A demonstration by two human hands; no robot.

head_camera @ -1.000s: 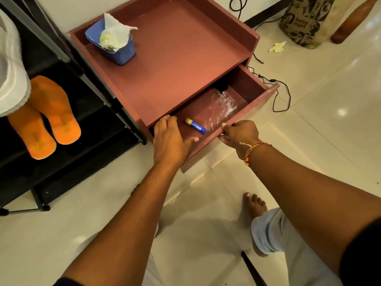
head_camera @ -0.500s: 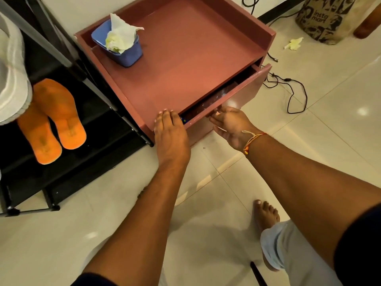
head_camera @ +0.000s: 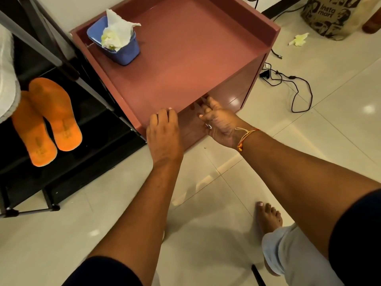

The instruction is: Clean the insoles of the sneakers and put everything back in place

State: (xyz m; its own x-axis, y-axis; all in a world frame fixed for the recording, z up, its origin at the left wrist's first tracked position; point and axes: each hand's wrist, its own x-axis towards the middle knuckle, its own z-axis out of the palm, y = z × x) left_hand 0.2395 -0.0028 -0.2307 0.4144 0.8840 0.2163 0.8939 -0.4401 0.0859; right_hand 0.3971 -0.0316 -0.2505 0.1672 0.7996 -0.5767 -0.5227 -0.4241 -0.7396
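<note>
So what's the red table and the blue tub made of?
The table is probably laminated wood board: flat panels, square edges, smooth with a soft sheen. The tub looks like plastic: even blue colour, thin moulded walls.

Count went like this — two hands in shot, the left hand (head_camera: 164, 133) and the right hand (head_camera: 220, 122), plus one bare foot (head_camera: 268, 217) well behind the fingers. Two orange insoles (head_camera: 54, 112) lay far to the left of the fingers. One red cabinet (head_camera: 185, 58) sat right at the fingertips, and beyond them one blue tub (head_camera: 125, 53) held one white tissue (head_camera: 117, 30). Far past the right fingers — one crumpled paper (head_camera: 299, 39), one printed bag (head_camera: 329, 17), and black cables (head_camera: 296, 87) too tangled to count.
</note>
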